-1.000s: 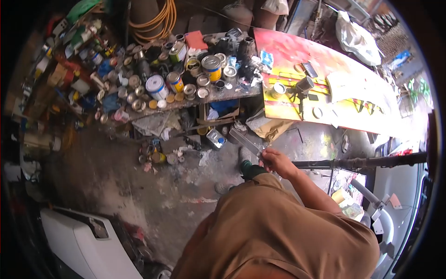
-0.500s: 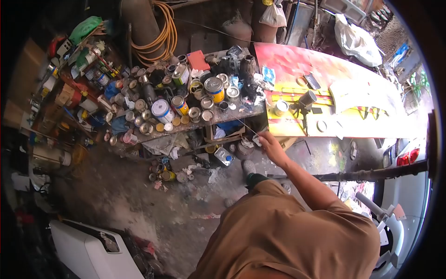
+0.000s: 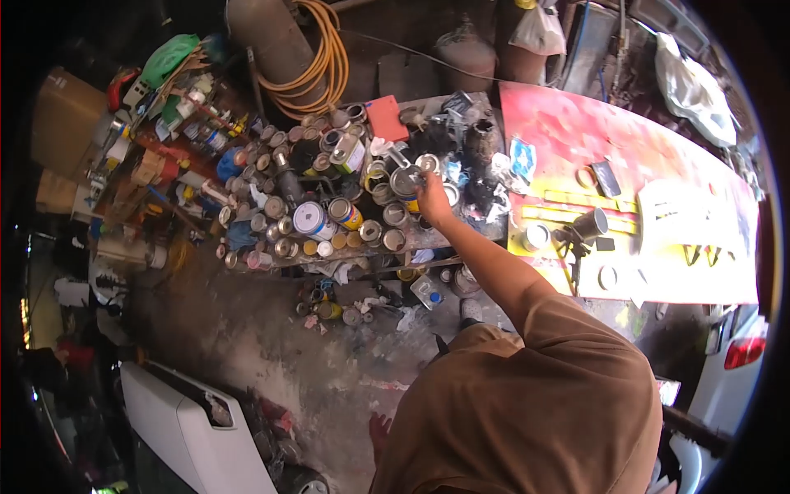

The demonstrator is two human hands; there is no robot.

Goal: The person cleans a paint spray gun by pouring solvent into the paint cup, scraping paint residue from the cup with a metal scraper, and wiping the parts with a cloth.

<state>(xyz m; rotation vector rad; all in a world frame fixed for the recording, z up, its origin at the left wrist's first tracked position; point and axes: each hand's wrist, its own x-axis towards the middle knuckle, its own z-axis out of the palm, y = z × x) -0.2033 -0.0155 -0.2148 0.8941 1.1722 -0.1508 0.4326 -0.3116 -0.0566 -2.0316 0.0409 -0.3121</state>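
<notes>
My right hand reaches over the cluttered workbench, at a large paint can with a yellow and blue label. Its fingers are closed, and what they hold is too small and partly hidden to name. An open small can stands just beyond the fingertips. To the left are a white-topped can and a yellow-labelled can. My left hand hangs low beside my shirt, fingers apart, holding nothing I can see.
A red and yellow painted panel lies on the right, bearing a spray gun, a cup and tape rolls. An orange hose hangs behind the bench. A white car part stands at lower left; more containers sit underneath the bench.
My right hand has moved left and up, from the bench's front edge to the large can. The thin stick seen in it before no longer shows clearly. My left hand has come into view.
</notes>
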